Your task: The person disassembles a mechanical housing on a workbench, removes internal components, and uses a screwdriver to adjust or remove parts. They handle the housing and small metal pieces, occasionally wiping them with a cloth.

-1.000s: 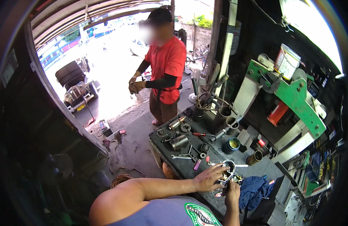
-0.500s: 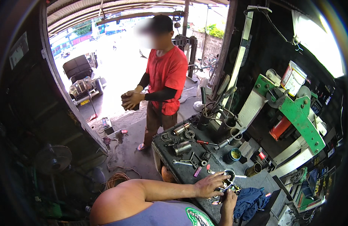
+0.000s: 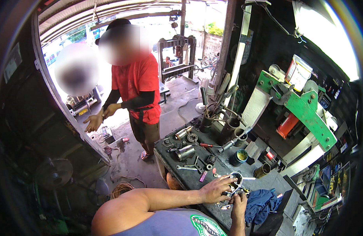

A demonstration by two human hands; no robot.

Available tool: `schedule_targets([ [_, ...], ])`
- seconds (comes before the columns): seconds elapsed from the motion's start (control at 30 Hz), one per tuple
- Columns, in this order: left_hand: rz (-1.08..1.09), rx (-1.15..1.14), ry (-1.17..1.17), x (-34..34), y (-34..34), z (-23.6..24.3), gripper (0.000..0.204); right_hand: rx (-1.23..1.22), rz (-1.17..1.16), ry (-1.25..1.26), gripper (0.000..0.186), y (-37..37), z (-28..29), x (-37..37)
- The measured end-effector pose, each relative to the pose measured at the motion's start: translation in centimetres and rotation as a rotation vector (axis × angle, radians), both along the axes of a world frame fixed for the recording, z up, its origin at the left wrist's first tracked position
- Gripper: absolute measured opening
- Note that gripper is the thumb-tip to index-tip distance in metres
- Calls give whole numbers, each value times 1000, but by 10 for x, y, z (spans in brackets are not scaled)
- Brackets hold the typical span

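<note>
A round metal housing (image 3: 236,177) sits at the bench's front right. My left hand (image 3: 217,188) grips its left side with curved fingers. My right hand (image 3: 238,202) is closed at its lower edge, thumb raised; small parts there are too small to make out. A crumpled dark blue cloth (image 3: 261,204) lies right of my hands. Just beyond them lie a pink cylindrical item (image 3: 203,176), a wrench (image 3: 186,167) and a blue can (image 3: 239,157) with yellowish contents.
The dark workbench (image 3: 167,159) carries a metal cylinder (image 3: 185,152) and tool holders (image 3: 230,128). A person in red (image 3: 138,94) stands beyond it in the doorway. A green-and-white press (image 3: 303,114) is at the right, a fan (image 3: 57,173) and coiled orange cable (image 3: 121,190) at the left.
The person in red has moved left, lowering their hands and turning one palm open. My hands have barely moved on the housing. The view has shifted slightly.
</note>
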State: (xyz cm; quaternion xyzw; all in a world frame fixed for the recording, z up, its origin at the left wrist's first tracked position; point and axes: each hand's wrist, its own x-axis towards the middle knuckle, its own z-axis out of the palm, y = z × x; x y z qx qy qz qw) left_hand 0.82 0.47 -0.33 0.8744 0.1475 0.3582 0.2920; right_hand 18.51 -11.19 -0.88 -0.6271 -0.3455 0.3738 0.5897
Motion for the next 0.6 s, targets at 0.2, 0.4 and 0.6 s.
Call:
schedule_targets([
  [0.2,-4,-17,-3,0,0,1,42,-145,75,171,23,-4,-9,10],
  [0.4,3,3,15,0,0,-2,46,53,68,-554,22,-3,-20,7],
  [0.6,-12,12,13,0,2,-4,47,-137,127,3,41,3,1,10],
])
